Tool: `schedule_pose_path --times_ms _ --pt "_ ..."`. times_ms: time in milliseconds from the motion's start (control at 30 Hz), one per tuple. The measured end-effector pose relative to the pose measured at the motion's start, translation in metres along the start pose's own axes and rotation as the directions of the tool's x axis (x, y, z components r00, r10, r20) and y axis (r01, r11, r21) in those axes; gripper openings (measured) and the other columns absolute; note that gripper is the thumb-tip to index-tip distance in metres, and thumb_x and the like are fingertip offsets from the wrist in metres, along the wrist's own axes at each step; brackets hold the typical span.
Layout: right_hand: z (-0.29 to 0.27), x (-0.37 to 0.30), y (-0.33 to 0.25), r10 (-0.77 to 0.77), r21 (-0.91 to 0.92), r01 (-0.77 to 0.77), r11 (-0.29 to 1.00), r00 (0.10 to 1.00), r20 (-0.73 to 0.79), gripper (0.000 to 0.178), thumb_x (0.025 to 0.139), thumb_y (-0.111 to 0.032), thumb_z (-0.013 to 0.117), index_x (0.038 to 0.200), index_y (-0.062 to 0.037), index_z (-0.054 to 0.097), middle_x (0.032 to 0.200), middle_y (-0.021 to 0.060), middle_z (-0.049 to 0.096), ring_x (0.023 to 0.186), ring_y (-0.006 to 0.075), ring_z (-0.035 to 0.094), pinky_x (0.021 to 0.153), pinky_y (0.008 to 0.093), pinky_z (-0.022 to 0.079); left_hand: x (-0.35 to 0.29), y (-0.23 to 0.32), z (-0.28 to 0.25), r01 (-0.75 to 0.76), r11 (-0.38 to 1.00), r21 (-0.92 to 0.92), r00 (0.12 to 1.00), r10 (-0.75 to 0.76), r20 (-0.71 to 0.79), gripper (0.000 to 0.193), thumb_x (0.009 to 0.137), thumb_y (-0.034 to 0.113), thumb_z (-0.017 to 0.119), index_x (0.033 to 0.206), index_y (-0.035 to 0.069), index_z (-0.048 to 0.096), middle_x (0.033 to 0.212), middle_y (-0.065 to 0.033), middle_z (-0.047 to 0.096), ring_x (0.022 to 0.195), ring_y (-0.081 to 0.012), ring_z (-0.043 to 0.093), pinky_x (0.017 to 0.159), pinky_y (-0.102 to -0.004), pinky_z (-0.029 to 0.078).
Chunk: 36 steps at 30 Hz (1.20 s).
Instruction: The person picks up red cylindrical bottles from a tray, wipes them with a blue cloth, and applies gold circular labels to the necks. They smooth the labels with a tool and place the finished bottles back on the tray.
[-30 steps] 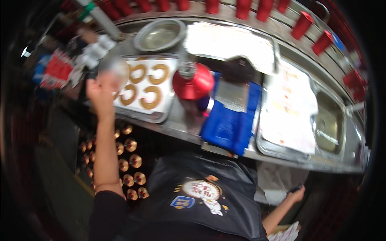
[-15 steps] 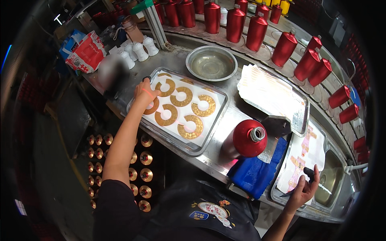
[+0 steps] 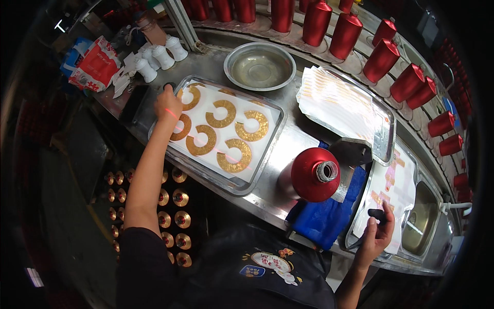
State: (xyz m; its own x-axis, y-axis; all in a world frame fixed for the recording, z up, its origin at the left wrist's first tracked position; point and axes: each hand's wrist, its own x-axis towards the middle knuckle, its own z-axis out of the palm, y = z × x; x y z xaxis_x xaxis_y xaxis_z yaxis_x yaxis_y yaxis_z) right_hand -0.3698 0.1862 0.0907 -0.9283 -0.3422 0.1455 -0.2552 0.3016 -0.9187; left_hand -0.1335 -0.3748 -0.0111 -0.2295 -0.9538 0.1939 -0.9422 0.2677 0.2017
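Note:
My left hand [image 3: 169, 105] is at the left edge of a metal tray [image 3: 247, 188], a black cover on one fingertip. Its fingers are bunched and partly hidden, so I cannot make out whether they hold anything. On the tray's white sheet lie several gold C-shaped labels [image 3: 222, 113]. My right hand [image 3: 378, 237] hovers over a second tray at the right, fingers curved and apart, holding nothing visible. It also wears a black fingertip cover. Beneath it is a white sheet with pink-and-gold cross-shaped labels [image 3: 393, 170]. A red metal bottle [image 3: 309, 177] with an open threaded neck rests between the hands.
A metal basin [image 3: 260, 66] of liquid stands behind the label tray. Further right are stacked label sheets [image 3: 334, 105], a blue cloth [image 3: 321, 221] and a sink [image 3: 419, 219]. Red bottles [image 3: 347, 36] line the conveyor beyond. White bottles [image 3: 163, 56] stand at far left.
The view has shifted slightly. My left hand has moved left, to the tray's edge and away from the labels. My right hand has shifted a little left and up over the right tray.

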Motion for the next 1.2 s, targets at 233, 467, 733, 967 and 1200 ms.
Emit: schedule_pose_path --times_ms 233,467,733,967,1200 --pt "0.032 -0.039 -0.05 0.044 0.093 -0.119 0.989 0.815 0.578 0.028 0.086 0.0 0.069 0.115 0.0021 0.069 0.09 0.0011 0.065 0.066 0.0009 0.05 0.058 0.0168 0.037 -0.063 0.041 -0.073 -0.086 0.904 -0.419 0.991 0.119 0.054 0.025 0.082 0.007 0.075 0.097 -0.001 0.056 0.078 -0.0141 0.068 0.068 -0.0283 0.07 0.063 -0.0405 0.057" --pt "0.139 -0.068 -0.071 0.185 0.105 -0.607 0.788 0.395 0.9 0.041 0.098 -0.019 0.07 0.135 -0.0046 0.064 0.099 0.0019 0.066 0.091 0.0026 0.056 0.078 0.02 0.045 -0.199 0.084 -0.171 0.236 0.237 -0.942 0.926 0.239 0.292 0.039 0.089 -0.002 0.069 0.125 -0.004 0.054 0.085 -0.0041 0.063 0.073 -0.01 0.064 0.058 -0.0227 0.054" --pt "0.118 -0.086 -0.073 0.172 0.506 -0.674 0.537 0.675 0.717 0.03 0.098 -0.006 0.066 0.127 0.0009 0.063 0.111 0.0026 0.067 0.097 0.0051 0.061 0.085 0.0217 0.049 -0.291 0.104 -0.197 0.331 -0.003 -0.944 0.872 0.383 0.304 0.043 0.091 -0.011 0.064 0.129 -0.002 0.044 0.104 -0.0095 0.062 0.083 -0.0127 0.069 0.072 -0.0241 0.059" --pt "0.065 -0.025 -0.095 -0.25 0.353 0.072 0.933 0.834 0.491 0.031 0.092 0.001 0.064 0.122 0.0009 0.059 0.106 0.0024 0.062 0.091 0.0056 0.059 0.08 0.0202 0.047 -0.297 0.153 -0.179 0.169 -0.12 -0.978 0.893 0.439 0.101 0.038 0.092 -0.006 0.066 0.125 -0.002 0.046 0.106 -0.0059 0.058 0.089 -0.0106 0.067 0.077 -0.0248 0.057" --pt "0.073 0.053 -0.096 -0.31 0.21 0.229 0.951 0.749 0.586 0.045 0.087 0.004 0.064 0.13 -0.0006 0.051 0.116 0.0051 0.061 0.099 0.0077 0.061 0.084 0.0214 0.05 -0.272 0.18 -0.156 0.157 -0.118 -0.981 0.899 0.427 0.092 0.032 0.092 -0.003 0.068 0.119 -0.001 0.051 0.09 -0.0001 0.058 0.076 -0.0025 0.06 0.066 -0.0178 0.047"
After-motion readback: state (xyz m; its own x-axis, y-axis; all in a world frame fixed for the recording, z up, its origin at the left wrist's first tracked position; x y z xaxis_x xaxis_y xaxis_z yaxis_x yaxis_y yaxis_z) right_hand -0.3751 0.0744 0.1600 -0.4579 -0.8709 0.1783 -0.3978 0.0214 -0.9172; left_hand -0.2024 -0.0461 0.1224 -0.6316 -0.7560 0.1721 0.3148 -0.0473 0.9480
